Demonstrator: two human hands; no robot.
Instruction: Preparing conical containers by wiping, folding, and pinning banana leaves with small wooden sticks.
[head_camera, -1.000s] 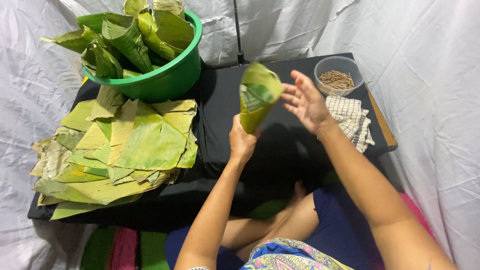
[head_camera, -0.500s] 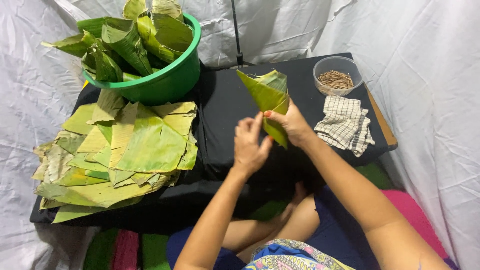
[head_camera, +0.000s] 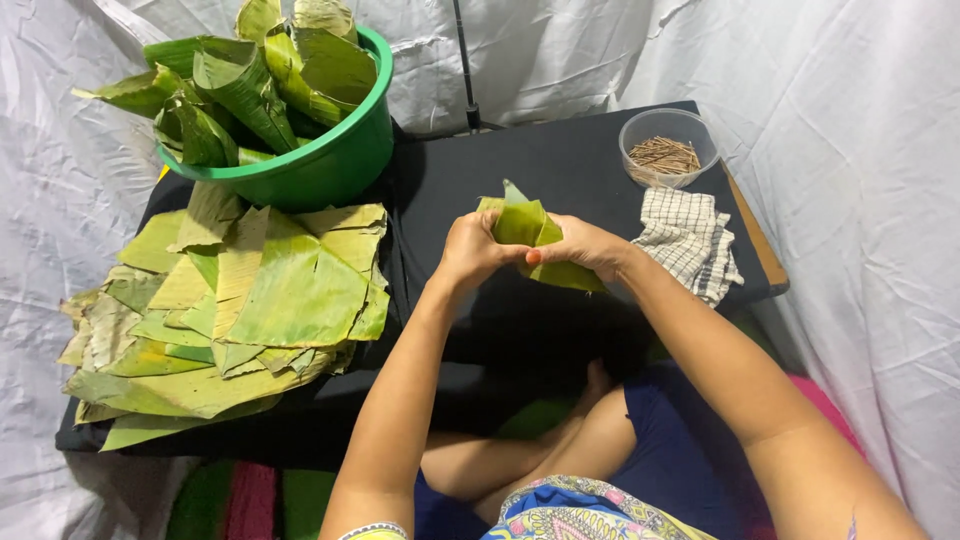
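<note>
Both my hands hold one folded green banana leaf (head_camera: 530, 228) above the black table (head_camera: 560, 160). My left hand (head_camera: 468, 250) grips the leaf's left side with curled fingers. From the right, my right hand (head_camera: 580, 245) clasps it, thumb pressed on the fold, and a lower flap of leaf sticks out under its fingers. The leaf's pointed tip stands up between the two hands.
A stack of flat banana leaves (head_camera: 230, 300) lies at the left of the table. Behind it stands a green tub (head_camera: 330, 165) full of folded leaf cones. At the right are a clear bowl of thin sticks (head_camera: 665, 150) and a checked cloth (head_camera: 690, 240). White sheeting surrounds everything.
The leaf was held up as a tall cone in my left hand with my right hand open beside it. Now both hands have come down and closed on it, folding it lower.
</note>
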